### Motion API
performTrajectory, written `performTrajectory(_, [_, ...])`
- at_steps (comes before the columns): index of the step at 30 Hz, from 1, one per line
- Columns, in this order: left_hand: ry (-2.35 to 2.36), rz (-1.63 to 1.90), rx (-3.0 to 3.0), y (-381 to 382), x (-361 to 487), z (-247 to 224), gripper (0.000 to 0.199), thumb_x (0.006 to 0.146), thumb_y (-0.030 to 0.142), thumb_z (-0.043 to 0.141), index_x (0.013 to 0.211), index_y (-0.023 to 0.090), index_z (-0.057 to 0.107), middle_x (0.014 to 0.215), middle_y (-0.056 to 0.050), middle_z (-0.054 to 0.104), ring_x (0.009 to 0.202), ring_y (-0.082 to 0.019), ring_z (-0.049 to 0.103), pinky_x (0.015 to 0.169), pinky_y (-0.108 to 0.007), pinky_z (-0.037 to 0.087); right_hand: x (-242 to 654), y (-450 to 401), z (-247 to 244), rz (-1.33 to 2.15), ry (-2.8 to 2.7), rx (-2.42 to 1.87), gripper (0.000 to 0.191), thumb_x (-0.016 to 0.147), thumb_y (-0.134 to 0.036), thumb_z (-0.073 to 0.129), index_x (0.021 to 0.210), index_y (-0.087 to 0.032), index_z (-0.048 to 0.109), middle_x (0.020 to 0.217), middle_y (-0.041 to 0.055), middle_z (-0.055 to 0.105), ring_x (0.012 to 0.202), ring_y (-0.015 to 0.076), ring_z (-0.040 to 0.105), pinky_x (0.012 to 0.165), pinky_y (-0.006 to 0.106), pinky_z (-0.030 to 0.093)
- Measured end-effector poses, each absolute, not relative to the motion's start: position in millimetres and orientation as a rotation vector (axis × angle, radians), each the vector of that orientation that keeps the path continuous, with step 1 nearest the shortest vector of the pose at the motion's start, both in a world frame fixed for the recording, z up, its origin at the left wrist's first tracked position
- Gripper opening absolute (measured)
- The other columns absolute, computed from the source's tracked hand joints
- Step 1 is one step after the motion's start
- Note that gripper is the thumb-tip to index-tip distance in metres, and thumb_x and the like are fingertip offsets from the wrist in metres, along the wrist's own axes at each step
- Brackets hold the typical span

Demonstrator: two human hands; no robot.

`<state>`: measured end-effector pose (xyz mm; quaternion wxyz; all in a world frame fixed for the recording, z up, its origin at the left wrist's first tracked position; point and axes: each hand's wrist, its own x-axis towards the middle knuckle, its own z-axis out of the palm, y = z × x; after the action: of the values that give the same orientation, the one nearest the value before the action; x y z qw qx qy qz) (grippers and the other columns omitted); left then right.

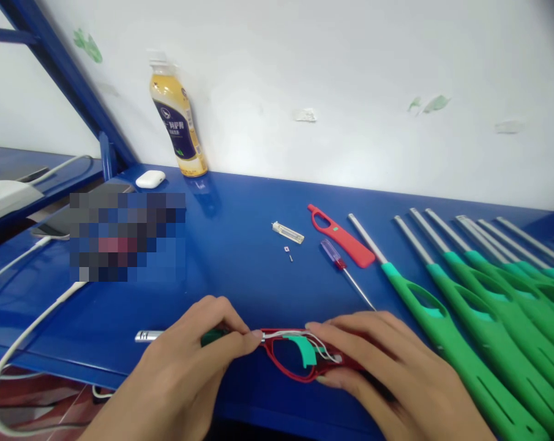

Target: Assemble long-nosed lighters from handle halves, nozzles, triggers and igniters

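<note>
An opened red lighter body (291,372) lies between my hands near the table's front edge, its white wires and a teal trigger (308,350) exposed. My left hand (198,349) pinches the neck end, where the metal tube (149,336) sticks out to the left. Around the wide end, the fingers of my right hand (387,355) grip the body and cover much of it. Beyond them lie a red half-shell (343,244), a screwdriver (335,256) with a clear and red handle, a clear fuel tank (288,233) and a tiny metal piece (286,249).
Several green lighters (446,324) with metal tubes lie in a row on the right of the blue table (240,263). A drink bottle (178,122) stands by the white wall, beside a white earphone case (150,179). White cables (33,321) and a partly blurred phone (65,214) occupy the left.
</note>
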<state>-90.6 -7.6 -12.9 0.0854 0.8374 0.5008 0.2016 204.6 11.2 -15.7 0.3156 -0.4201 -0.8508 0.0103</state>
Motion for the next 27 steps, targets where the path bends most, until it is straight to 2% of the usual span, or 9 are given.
performTrajectory(3, [1.531,0.591,2.498,-7,-92,-18,0.045,0.11,0.011,0.047,0.133,0.033,0.078,0.113,-0.003,0.074,0.088,-0.016,0.071,0.073,-0.024,0.062,207,10,-18,0.027,-2.316,-1.105,0.034,0.122,-0.047,0.044,0.14,-0.042,0.072,0.11,-0.0025,0.081,0.092,0.0124,0.08,0.08,0.021,0.068])
performTrajectory(7, [1.399,0.561,2.571,-3,-94,-23,0.072,0.101,-0.001,0.044,0.156,0.043,0.064,0.117,-0.001,0.07,0.098,-0.017,0.068,0.088,-0.028,0.063,210,10,-21,0.083,-2.375,-1.097,0.035,0.122,-0.043,0.043,0.144,-0.042,0.071,0.116,0.0012,0.078,0.099,0.0134,0.079,0.084,0.021,0.068])
performTrajectory(10, [1.292,0.608,2.599,3,-91,-21,0.088,0.095,-0.008,0.041,0.163,0.046,0.054,0.111,0.0,0.064,0.095,-0.015,0.065,0.086,-0.027,0.062,211,10,-23,0.133,-2.399,-1.127,0.034,0.121,-0.041,0.046,0.146,-0.044,0.069,0.121,0.0016,0.076,0.105,0.0143,0.078,0.088,0.022,0.068])
performTrajectory(14, [1.175,0.749,2.633,7,-85,-16,0.085,0.099,-0.007,0.038,0.164,0.044,0.053,0.106,-0.001,0.062,0.089,-0.014,0.063,0.077,-0.024,0.06,212,9,-24,0.16,-2.414,-1.139,0.033,0.119,-0.041,0.052,0.147,-0.042,0.068,0.123,0.0009,0.076,0.105,0.0152,0.077,0.088,0.022,0.068])
performTrajectory(19, [1.18,0.737,2.547,2,-88,-18,0.084,0.099,-0.006,0.046,0.164,0.047,0.055,0.114,-0.002,0.07,0.097,-0.018,0.066,0.087,-0.031,0.063,214,8,-24,0.147,-2.386,-1.138,0.028,0.117,-0.04,0.057,0.142,-0.039,0.069,0.123,-0.0001,0.077,0.105,0.0152,0.078,0.092,0.024,0.067])
performTrajectory(23, [1.192,0.725,2.549,1,-90,-18,0.078,0.101,-0.002,0.048,0.159,0.047,0.061,0.113,-0.002,0.072,0.096,-0.019,0.067,0.087,-0.032,0.064,213,9,-24,0.153,-2.349,-1.127,0.023,0.116,-0.04,0.061,0.136,-0.037,0.071,0.124,-0.0006,0.078,0.106,0.0152,0.078,0.092,0.023,0.067])
performTrajectory(27, [1.199,0.795,2.583,4,-88,-18,0.075,0.1,-0.004,0.046,0.155,0.044,0.065,0.11,-0.002,0.071,0.094,-0.018,0.066,0.085,-0.03,0.062,214,9,-26,0.159,-2.381,-1.13,0.025,0.115,-0.039,0.062,0.139,-0.039,0.071,0.127,-0.0024,0.078,0.109,0.0145,0.077,0.094,0.023,0.067])
